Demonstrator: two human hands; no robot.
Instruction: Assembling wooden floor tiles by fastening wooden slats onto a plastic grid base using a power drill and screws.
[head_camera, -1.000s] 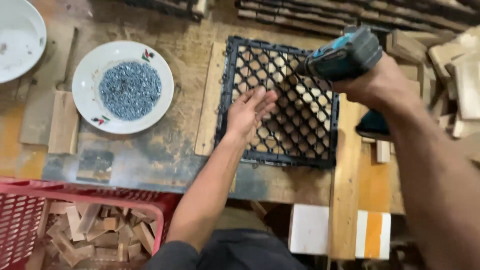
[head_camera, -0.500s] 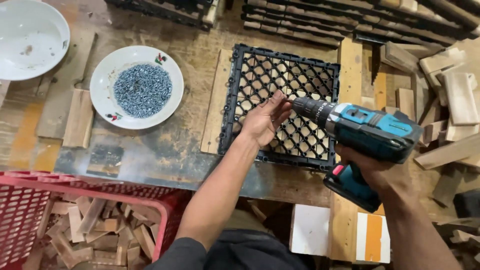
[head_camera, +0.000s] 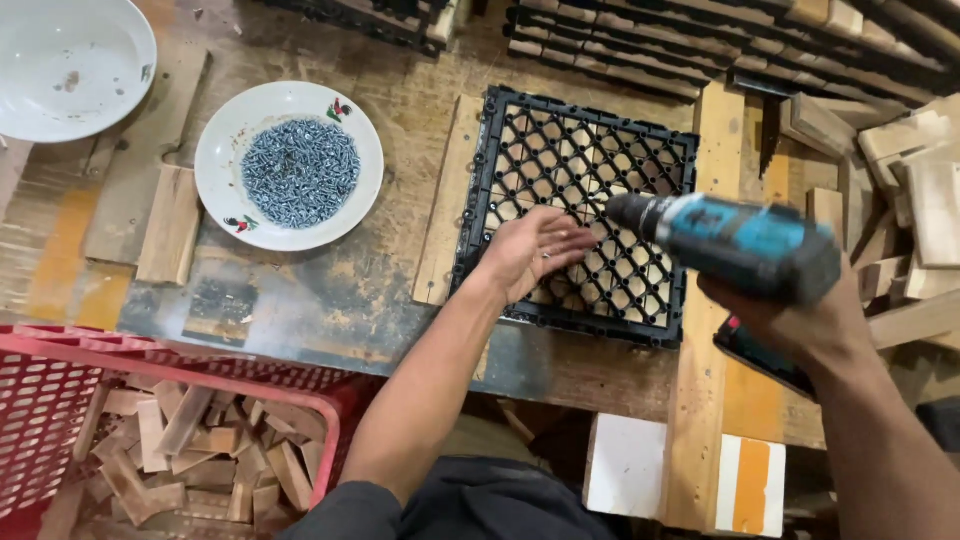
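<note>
- Firmly, my right hand (head_camera: 790, 320) has its grip closed around the handle of the teal cordless drill (head_camera: 740, 245), whose dark nose points left over the black plastic grid tile (head_camera: 585, 210).
- My left hand (head_camera: 530, 250) lies loosely open on that tile, palm down, fingers curled near the drill's tip; whether they pinch a screw I cannot tell.
- The tile lies flat on the worn wooden surface (head_camera: 340, 300), with pale wood showing through its openings.
- Left of the tile stands a white plate (head_camera: 225, 150) heaped with small grey screws (head_camera: 300, 170).
- Further left of the tile, at the corner, is a white bowl (head_camera: 70, 60).
- Below and left of the tile, a red basket (head_camera: 190, 375) holds short wood offcuts (head_camera: 200, 460).
- Right of the tile lie loose wooden slats (head_camera: 900, 170).
</note>
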